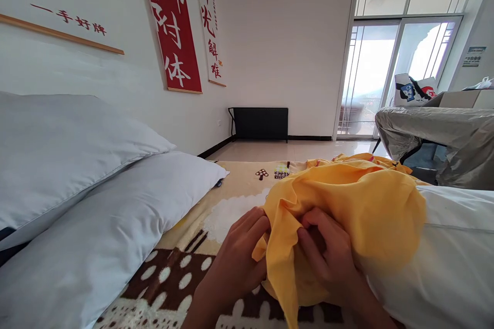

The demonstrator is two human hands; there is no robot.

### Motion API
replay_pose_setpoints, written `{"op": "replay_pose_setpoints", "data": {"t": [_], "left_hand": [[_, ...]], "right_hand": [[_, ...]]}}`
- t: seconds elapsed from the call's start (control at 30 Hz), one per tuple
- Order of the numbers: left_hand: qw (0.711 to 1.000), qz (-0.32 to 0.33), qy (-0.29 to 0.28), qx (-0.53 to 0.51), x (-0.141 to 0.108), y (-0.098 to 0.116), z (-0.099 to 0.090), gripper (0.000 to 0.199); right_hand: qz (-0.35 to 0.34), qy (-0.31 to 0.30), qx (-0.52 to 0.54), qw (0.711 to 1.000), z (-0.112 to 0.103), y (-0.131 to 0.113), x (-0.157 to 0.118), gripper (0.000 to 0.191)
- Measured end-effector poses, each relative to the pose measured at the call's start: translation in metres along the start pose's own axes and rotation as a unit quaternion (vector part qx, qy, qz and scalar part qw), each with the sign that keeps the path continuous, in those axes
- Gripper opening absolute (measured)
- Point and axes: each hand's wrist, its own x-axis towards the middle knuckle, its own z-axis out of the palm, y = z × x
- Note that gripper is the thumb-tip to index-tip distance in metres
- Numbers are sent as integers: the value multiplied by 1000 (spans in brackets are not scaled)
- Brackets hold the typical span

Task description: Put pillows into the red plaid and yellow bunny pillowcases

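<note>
A bunched yellow pillowcase [370,211] covers the far end of a white pillow [455,262] lying at the right. My left hand [245,247] is closed on the cloth's left edge, its fingertips partly hidden in the folds. With thumb and fingers, my right hand [328,247] pinches the cloth near the middle, beside a fold that hangs down between the two hands. More yellow fabric lies heaped behind, on the patterned blanket [227,216]. The inside of the pillowcase is mostly hidden.
Two white pillows [116,216] are stacked at the left. A plastic-covered table [436,123] with boxes and a bag stands at the right, before the glass doors [386,77]. A black folded panel [261,123] leans on the far wall.
</note>
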Motion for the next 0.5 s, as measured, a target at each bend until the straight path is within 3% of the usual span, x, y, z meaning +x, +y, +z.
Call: {"op": "replay_pose_setpoints", "data": {"t": [0.07, 0.17, 0.33, 0.5], "left_hand": [[1000, 16, 15, 20, -1, -2, 2, 8], [1000, 23, -16, -8, -2, -3, -1, 10], [997, -40, -23, -68, -3, -3, -6, 7], [981, -82, -27, -175, -4, -15, -6, 8]], "right_hand": [[-3, -3, -4, 1000, 0, 0, 0, 8], [-11, -4, -11, 1000, 1, 2, 0, 8], [-8, -7, -12, 1000, 6, 7, -3, 6], [-68, 58, -46, 995, 13, 6, -5, 15]]}}
